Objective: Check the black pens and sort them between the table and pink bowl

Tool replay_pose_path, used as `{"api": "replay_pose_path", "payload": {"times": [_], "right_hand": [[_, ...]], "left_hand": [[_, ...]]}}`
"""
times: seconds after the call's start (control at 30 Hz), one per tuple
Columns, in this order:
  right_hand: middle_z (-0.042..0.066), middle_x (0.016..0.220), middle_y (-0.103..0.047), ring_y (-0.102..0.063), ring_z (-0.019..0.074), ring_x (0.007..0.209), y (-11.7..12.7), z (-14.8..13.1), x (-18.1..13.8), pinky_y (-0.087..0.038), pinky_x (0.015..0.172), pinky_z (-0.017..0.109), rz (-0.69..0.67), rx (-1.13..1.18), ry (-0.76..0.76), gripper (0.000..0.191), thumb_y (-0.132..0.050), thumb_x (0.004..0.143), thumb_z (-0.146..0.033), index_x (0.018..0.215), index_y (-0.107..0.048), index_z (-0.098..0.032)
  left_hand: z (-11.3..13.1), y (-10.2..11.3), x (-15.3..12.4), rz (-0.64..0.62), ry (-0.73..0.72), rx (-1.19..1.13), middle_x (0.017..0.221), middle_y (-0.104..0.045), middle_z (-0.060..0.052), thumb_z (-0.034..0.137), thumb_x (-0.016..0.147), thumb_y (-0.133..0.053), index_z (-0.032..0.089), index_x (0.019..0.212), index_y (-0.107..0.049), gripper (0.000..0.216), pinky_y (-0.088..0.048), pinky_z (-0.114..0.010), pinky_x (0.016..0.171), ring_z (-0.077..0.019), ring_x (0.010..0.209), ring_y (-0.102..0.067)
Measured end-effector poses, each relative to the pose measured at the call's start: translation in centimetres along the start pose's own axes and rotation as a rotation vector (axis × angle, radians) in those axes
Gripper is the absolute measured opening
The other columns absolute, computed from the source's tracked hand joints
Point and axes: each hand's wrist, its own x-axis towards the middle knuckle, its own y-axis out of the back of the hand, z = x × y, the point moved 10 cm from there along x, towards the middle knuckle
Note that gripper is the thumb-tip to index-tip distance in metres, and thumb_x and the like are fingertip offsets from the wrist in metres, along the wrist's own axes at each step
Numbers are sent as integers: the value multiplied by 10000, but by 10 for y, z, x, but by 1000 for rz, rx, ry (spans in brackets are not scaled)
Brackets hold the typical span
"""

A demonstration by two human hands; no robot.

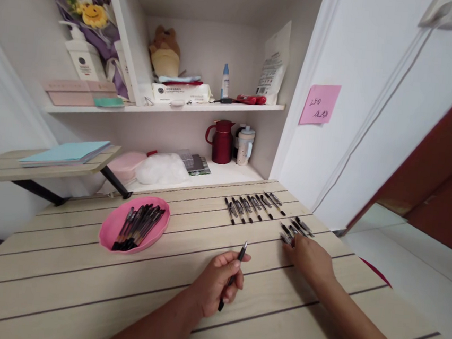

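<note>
Across the lower half of the frame runs a pale wooden table [79, 283] with dark grooves, the largest thing in view, and behind it in the upper middle stands a white shelf unit [212, 104] holding a dark red jug [221, 141] and a pink sticky note [319, 104] on the wall to its right. At left of centre on the table sits a pink bowl [135, 224] filled with black pens lying side by side. Toward the right of centre, near the table's far edge, a row of pens [253, 207] lies in parallel, and just below and right of it a smaller cluster of pens [297, 230] lies on the wood. Reaching in from the lower right, the right hand [310, 260] rests palm down with its fingers spread flat and released, their tips touching the near end of that smaller cluster. Coming up from the bottom centre, the left hand [215, 283] has its fingers clenched around a single black pen [234, 274], which tilts with its tip up and away, above the table and apart from the other pens.
</note>
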Motion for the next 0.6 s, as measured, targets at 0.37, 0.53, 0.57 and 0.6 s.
{"api": "replay_pose_path", "payload": {"times": [0.37,0.53,0.57,0.6], "right_hand": [[87,718,-630,-580,232,680,10,-2,-6,-345,540,298,67,155,22,227,-443,764,-388,741,-555,-192],[8,553,-551,-458,118,469,0,-64,-33,-320,473,249,-231,953,169,324,-468,737,-486,602,-490,-193],[0,552,-548,-437,105,456,-3,-78,-40,-315,464,240,-309,1124,159,338,-485,723,-509,611,-491,-190],[-5,552,-553,-425,97,452,-5,-89,-47,-308,456,233,-361,1248,139,336,-531,688,-515,623,-498,-187]], "left_hand": [[-1,-1,0,3,11,4,525,-509,45,367,756,-546,122,998,-527,345,-147,-172,316,-10,285,-302],[-3,0,2,-13,3,12,530,-519,50,369,744,-569,128,976,-515,339,-164,-168,309,-11,280,-327],[-3,0,2,-17,1,18,533,-522,50,377,744,-569,131,970,-512,339,-168,-168,306,-14,280,-337],[-3,-1,2,-25,-2,27,535,-524,49,384,744,-567,133,962,-511,338,-171,-169,303,-17,281,-346]]}}
